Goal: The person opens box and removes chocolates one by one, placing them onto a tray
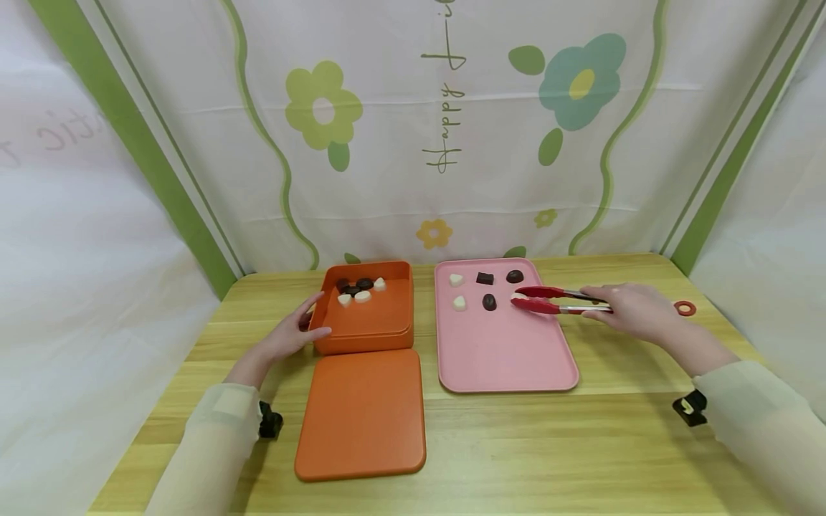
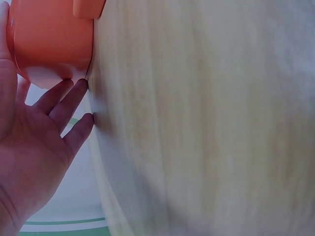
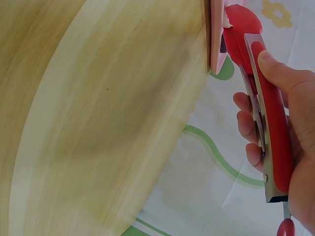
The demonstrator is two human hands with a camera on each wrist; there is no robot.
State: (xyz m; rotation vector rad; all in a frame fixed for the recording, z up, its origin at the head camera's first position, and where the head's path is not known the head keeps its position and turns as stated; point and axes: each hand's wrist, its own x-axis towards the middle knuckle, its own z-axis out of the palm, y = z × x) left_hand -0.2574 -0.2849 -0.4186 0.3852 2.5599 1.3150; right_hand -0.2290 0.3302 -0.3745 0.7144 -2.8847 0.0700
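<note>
My right hand (image 1: 635, 309) grips a pair of red-tipped metal tongs (image 1: 542, 307) over the upper right of a pink tray (image 1: 503, 358). A white chocolate (image 1: 518, 296) lies between the tong tips. Also on the tray are white heart-shaped chocolates (image 1: 456, 279) and several dark ones (image 1: 514, 276). Over at the left, my left hand (image 1: 287, 333) rests against the left side of an orange box (image 1: 381, 324), thumb by its front corner. In the left wrist view, straight fingers (image 2: 69, 105) touch the box's outer wall. White and dark chocolates (image 1: 363, 296) lie at the back of the box.
An orange lid (image 1: 361, 423) lies flat on the wooden table (image 1: 516, 451), just in front of the box. The tray stands to the right of the box with a narrow gap. A flower-printed curtain (image 1: 400, 186) hangs behind the table's far edge.
</note>
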